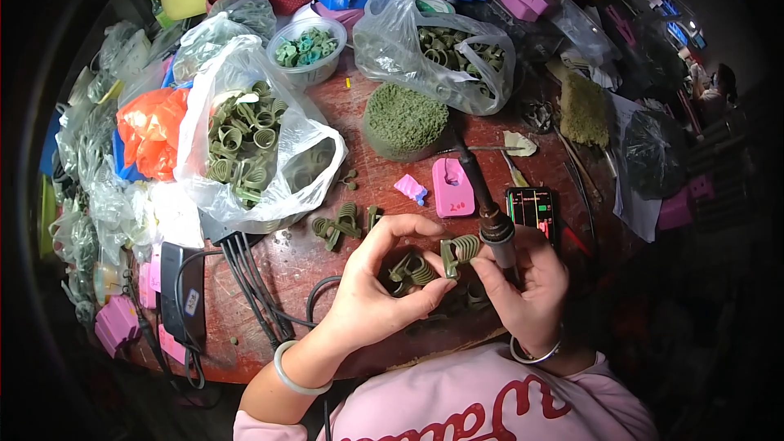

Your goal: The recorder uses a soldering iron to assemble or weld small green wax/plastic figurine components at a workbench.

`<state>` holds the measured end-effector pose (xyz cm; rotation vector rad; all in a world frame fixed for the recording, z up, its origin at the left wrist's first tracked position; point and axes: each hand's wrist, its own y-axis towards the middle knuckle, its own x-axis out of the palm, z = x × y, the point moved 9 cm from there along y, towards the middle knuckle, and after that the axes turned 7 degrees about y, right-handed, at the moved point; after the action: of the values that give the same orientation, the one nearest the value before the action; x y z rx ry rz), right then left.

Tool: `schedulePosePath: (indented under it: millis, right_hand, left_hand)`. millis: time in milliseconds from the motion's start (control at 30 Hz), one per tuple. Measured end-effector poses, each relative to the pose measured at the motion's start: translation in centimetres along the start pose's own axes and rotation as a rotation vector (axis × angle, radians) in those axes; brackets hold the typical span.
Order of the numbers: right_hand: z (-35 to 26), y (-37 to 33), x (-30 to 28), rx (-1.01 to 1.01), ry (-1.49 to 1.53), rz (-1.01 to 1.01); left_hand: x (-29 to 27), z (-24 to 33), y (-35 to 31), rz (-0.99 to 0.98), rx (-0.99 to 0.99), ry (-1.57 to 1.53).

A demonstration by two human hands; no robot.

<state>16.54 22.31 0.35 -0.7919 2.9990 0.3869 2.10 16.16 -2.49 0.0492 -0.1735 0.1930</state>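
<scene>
My left hand [371,286] pinches a dark green ribbed, ring-like piece [460,255] between thumb and forefinger. Under its curled fingers lies another green ribbed piece [411,269]; whether the palm holds it too, I cannot tell. My right hand [527,286] grips a thick black pen-like tool [496,224], which stands nearly upright between the fingers. The right thumb comes close to the edge of the ribbed piece, and its lower fingers are partly hidden. Just beyond my left hand, more green ribbed pieces [336,226] lie on the red tabletop [339,110].
Plastic bags of green pieces [245,135] [465,57] stand at left and back. Between them are a bowl of small green bits [307,51] and a round green granular block [404,121]. A pink block [453,188], a small lit-display device [531,211] and black cables [253,286] lie nearby.
</scene>
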Motion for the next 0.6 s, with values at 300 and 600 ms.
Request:
schedulePosePath:
  millis: [300,600]
  right_hand:
    - [0.4,0.2,-0.2,0.046,0.092,-0.001]
    - [0.3,0.0,0.1,0.047,0.087,-0.035]
  left_hand:
    - [0.2,1.9,-0.3,0.043,0.252,0.286]
    - [0.3,0.8,0.1,-0.06,0.094,0.23]
